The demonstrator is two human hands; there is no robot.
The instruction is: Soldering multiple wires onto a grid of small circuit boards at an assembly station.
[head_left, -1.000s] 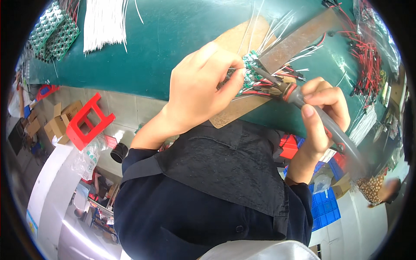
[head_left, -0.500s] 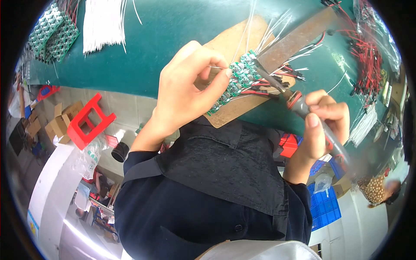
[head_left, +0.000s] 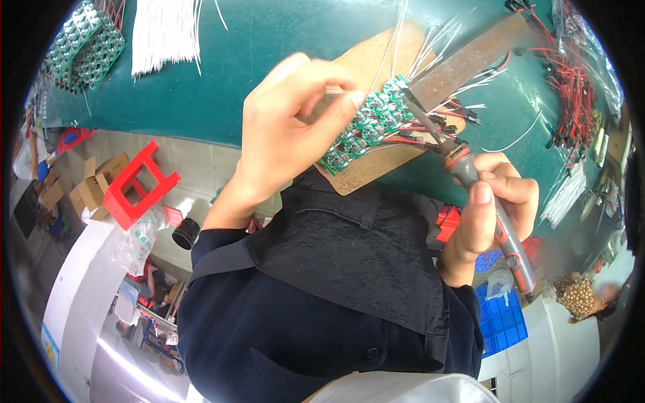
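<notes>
A row of small green circuit boards [head_left: 366, 127] with red and black leads lies on a brown wooden board [head_left: 363, 178] on the green table [head_left: 269, 40]. My left hand [head_left: 289, 134] hovers at the row's left end, thumb and forefinger pinched on the end of a thin white wire [head_left: 332, 89]. My right hand [head_left: 497, 201] grips a soldering iron [head_left: 504, 232] with a red and grey handle. Its dark tip touches the right end of the row of boards. More white wires [head_left: 403, 33] fan out past the boards.
A long rusty metal bar [head_left: 470, 57] lies across the wooden board. A bundle of white wires [head_left: 164, 33] and green battery packs [head_left: 87, 43] sit at the table's far left, red wires [head_left: 571, 87] at the right. On the floor stand a red stool [head_left: 138, 185], cardboard boxes [head_left: 101, 181] and a blue crate [head_left: 500, 319].
My left hand has lifted off the circuit boards and drawn left, uncovering them. My right hand has shifted slightly, keeping the iron's tip at the row's right end.
</notes>
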